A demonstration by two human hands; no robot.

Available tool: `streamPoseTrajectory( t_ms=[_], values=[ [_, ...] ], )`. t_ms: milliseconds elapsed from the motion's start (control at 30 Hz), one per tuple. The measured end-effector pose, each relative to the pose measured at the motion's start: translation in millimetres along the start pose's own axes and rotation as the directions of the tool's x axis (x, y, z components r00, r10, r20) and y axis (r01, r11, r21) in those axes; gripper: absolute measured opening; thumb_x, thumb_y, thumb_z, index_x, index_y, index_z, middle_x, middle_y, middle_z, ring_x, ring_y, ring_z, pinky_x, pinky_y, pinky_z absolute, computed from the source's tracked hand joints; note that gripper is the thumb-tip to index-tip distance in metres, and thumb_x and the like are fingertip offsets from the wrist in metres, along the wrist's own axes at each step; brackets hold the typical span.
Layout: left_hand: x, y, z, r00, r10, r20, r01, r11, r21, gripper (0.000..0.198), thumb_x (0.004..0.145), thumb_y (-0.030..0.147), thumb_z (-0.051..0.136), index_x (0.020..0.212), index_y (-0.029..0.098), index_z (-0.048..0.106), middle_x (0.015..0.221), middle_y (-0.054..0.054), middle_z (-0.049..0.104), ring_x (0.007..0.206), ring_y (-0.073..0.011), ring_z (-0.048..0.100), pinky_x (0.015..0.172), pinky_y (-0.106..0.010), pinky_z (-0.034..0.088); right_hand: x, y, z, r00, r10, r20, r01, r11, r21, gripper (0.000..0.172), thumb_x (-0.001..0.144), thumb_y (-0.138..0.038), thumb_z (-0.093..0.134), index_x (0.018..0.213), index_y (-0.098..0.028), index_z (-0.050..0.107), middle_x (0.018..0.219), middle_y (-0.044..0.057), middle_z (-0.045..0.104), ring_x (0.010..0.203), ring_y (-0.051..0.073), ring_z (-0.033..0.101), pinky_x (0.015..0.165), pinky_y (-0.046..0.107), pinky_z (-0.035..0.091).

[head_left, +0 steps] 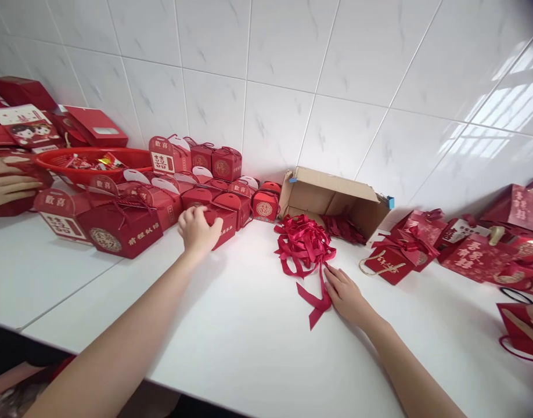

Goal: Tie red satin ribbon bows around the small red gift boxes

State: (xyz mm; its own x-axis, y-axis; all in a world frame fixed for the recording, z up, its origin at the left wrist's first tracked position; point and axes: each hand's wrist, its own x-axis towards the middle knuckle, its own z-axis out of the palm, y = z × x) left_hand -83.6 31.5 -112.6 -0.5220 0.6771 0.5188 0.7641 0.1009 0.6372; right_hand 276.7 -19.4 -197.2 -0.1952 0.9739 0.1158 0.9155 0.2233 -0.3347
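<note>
My left hand has its fingers curled over the near end of a small red gift box with gold lettering, at the front of a cluster of similar boxes. To the right, a tangled heap of dark red satin ribbons lies on the white table. My right hand rests low beside it, fingers closed on a loose ribbon whose tails trail toward me. The thumb of that hand is hidden. Behind the heap, an open cardboard box lies on its side with more ribbons inside.
Red gift boxes crowd the left of the table, around a red plastic basin of wrapped sweets. Ribbon-tied boxes stand at right. Another person's hand shows at the left edge, and another hand at the right edge. A tiled wall rises behind.
</note>
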Motion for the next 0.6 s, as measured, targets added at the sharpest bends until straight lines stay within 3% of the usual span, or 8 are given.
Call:
streamPoseTrajectory(
  t_ms=[67, 167, 333, 367, 433, 533, 600],
  values=[
    [-5, -2, 5.6, 0.998, 0.028, 0.056, -0.028, 1.0, 0.007, 0.039, 0.078, 0.03, 0.049, 0.114, 0.017, 0.051, 0.136, -0.018, 0.036, 0.131, -0.0365, 0.023, 0.103, -0.054, 0.027, 0, -1, -1, 1.0, 0.012, 0.01, -0.012, 0.999, 0.031, 0.051, 0.093, -0.032, 0.031, 0.139, -0.015, 0.04, 0.146, 0.006, 0.035, 0.137, 0.031, 0.024, 0.109, 0.052, 0.027],
    [-24, 7, 11.6, 0.98, 0.176, 0.098, -0.18, 0.983, 0.035, 0.037, 0.078, 0.03, 0.048, 0.112, 0.02, 0.055, 0.136, -0.014, 0.038, 0.131, -0.0374, 0.02, 0.101, -0.057, 0.027, 0, -3, -5, 0.999, 0.022, -0.033, -0.017, 0.99, 0.143, 0.049, 0.089, -0.03, 0.039, 0.135, -0.014, 0.047, 0.142, 0.007, 0.041, 0.136, 0.032, 0.027, 0.109, 0.053, 0.026],
    [-52, 27, 9.4, 0.885, 0.407, 0.224, -0.392, 0.913, -0.112, 0.038, 0.075, 0.038, 0.055, 0.109, 0.021, 0.06, 0.125, -0.012, 0.049, 0.119, -0.0351, 0.03, 0.099, -0.052, 0.03, 1, -6, -14, 0.985, 0.073, -0.155, -0.03, 0.964, 0.265, 0.042, 0.079, -0.019, 0.044, 0.116, -0.016, 0.062, 0.124, 0.01, 0.059, 0.117, 0.027, 0.053, 0.102, 0.044, 0.04],
    [-55, 29, 7.8, 0.845, 0.466, 0.262, -0.43, 0.883, -0.187, 0.038, 0.074, 0.038, 0.056, 0.108, 0.021, 0.06, 0.123, -0.011, 0.05, 0.117, -0.0336, 0.032, 0.1, -0.05, 0.029, 1, -6, -16, 0.979, 0.092, -0.18, -0.038, 0.958, 0.283, 0.041, 0.077, -0.017, 0.044, 0.113, -0.016, 0.064, 0.117, 0.01, 0.063, 0.11, 0.026, 0.058, 0.098, 0.043, 0.044],
    [-61, 33, 4.5, 0.72, 0.597, 0.355, -0.473, 0.795, -0.379, 0.038, 0.074, 0.035, 0.057, 0.109, 0.022, 0.059, 0.124, -0.009, 0.052, 0.118, -0.0307, 0.033, 0.103, -0.047, 0.027, 1, -6, -18, 0.964, 0.133, -0.229, -0.052, 0.942, 0.33, 0.039, 0.075, -0.017, 0.043, 0.108, -0.017, 0.064, 0.103, 0.009, 0.069, 0.097, 0.024, 0.064, 0.09, 0.042, 0.049],
    [-68, 37, 0.2, 0.534, 0.727, 0.432, -0.384, 0.664, -0.642, 0.041, 0.073, 0.027, 0.057, 0.114, 0.026, 0.057, 0.13, -0.006, 0.05, 0.123, -0.0292, 0.032, 0.107, -0.044, 0.025, 3, -5, -20, 0.935, 0.186, -0.301, -0.051, 0.913, 0.406, 0.032, 0.076, -0.021, 0.044, 0.102, -0.017, 0.063, 0.092, 0.008, 0.07, 0.084, 0.022, 0.067, 0.08, 0.039, 0.054],
    [-72, 39, -2.0, 0.465, 0.764, 0.447, -0.313, 0.614, -0.724, 0.043, 0.073, 0.023, 0.056, 0.116, 0.027, 0.057, 0.133, -0.005, 0.048, 0.126, -0.0292, 0.03, 0.108, -0.044, 0.024, 3, -4, -21, 0.912, 0.212, -0.35, -0.041, 0.898, 0.438, 0.028, 0.078, -0.025, 0.045, 0.098, -0.017, 0.063, 0.093, 0.008, 0.069, 0.082, 0.021, 0.067, 0.074, 0.037, 0.055]
  ],
)
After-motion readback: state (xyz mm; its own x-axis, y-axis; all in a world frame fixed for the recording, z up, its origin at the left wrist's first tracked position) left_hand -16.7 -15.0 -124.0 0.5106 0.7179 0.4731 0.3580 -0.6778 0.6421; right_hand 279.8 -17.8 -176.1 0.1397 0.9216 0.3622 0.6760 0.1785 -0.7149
